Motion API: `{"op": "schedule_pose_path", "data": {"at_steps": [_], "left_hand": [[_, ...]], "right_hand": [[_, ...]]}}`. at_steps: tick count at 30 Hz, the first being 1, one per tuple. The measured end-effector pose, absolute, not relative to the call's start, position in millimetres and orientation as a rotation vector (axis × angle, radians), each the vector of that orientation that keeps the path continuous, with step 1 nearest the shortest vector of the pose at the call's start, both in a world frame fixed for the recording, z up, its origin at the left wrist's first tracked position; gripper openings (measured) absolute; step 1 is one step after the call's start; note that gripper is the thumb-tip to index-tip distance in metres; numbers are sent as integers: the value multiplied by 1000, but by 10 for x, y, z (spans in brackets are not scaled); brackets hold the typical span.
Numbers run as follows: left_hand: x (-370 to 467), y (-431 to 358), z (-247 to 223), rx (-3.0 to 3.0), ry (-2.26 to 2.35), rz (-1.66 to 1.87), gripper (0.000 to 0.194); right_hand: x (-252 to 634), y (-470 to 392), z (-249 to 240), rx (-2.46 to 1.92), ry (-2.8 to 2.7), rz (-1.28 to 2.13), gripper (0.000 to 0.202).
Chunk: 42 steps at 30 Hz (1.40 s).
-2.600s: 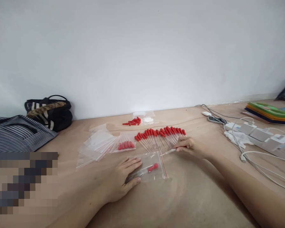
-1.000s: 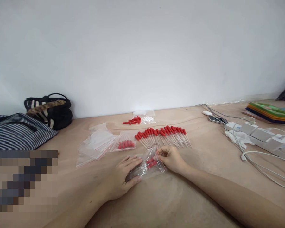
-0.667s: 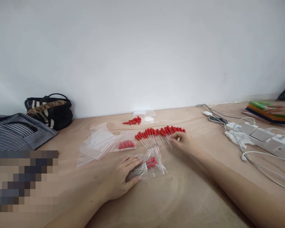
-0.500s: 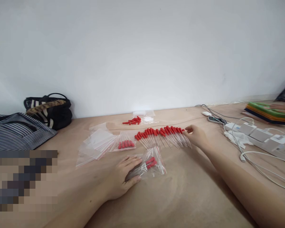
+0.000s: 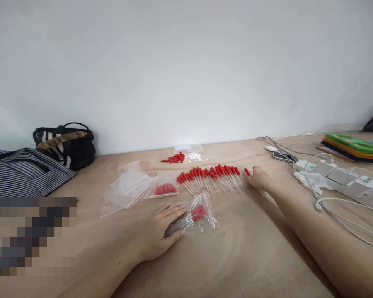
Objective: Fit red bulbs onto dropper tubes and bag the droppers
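My left hand [image 5: 161,231] rests on a clear zip bag [image 5: 211,217], its fingers stretched out and the thumb apart. A few red-bulbed droppers [image 5: 199,212] show inside that bag. On the right, my right hand [image 5: 261,179] pinches a dropper with a red bulb [image 5: 246,171], its clear stem partly hidden by the fingers. Just left of this hand lies a row of droppers [image 5: 219,171], red bulbs away from me and thin clear tubes toward me. A second zip bag [image 5: 155,188] holds several red bulbs, beside a fan of flat zip bags [image 5: 127,190].
Small red pieces [image 5: 174,158] lie in a pile near the wall, beside clear tubes [image 5: 194,156]. Charger plugs [image 5: 342,178] and white cables are at right, with stacked coloured trays [image 5: 354,147] behind. A black bag [image 5: 81,149] and a striped bag [image 5: 27,174] stand left.
My right hand has moved slightly right, drawing one dropper away from the row's right end. My left hand stays on the bag. The other person's hand has left the coloured trays.
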<state>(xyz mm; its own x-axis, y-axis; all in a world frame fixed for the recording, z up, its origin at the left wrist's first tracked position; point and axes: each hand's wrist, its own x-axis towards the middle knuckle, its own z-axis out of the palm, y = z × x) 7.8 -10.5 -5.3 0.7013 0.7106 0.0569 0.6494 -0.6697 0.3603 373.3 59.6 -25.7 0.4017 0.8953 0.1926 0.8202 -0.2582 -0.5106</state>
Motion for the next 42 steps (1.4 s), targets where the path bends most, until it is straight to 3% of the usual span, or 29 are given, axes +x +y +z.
{"op": "schedule_pose_path", "data": {"at_steps": [5, 10, 17, 24, 32, 42], "left_hand": [[75, -105, -45, 2586, 1088, 254, 48], [71, -104, -50, 2590, 1080, 272, 48], [77, -110, -37, 2609, 1098, 237, 48], [71, -109, -45, 2595, 1089, 252, 48], [72, -117, -41, 2583, 1097, 242, 49], [67, -120, -46, 2597, 1094, 290, 47]], "right_hand": [[3519, 330, -30, -1799, -1472, 414, 68], [3248, 96, 54, -1323, -1420, 788, 67], [3099, 158, -166, -1219, -1086, 1137, 46], [2806, 74, -375, -1182, -974, 1319, 42], [2814, 33, -320, -1162, -1009, 1281, 44], [2696, -103, -260, -1061, -1205, 1544, 34]]}}
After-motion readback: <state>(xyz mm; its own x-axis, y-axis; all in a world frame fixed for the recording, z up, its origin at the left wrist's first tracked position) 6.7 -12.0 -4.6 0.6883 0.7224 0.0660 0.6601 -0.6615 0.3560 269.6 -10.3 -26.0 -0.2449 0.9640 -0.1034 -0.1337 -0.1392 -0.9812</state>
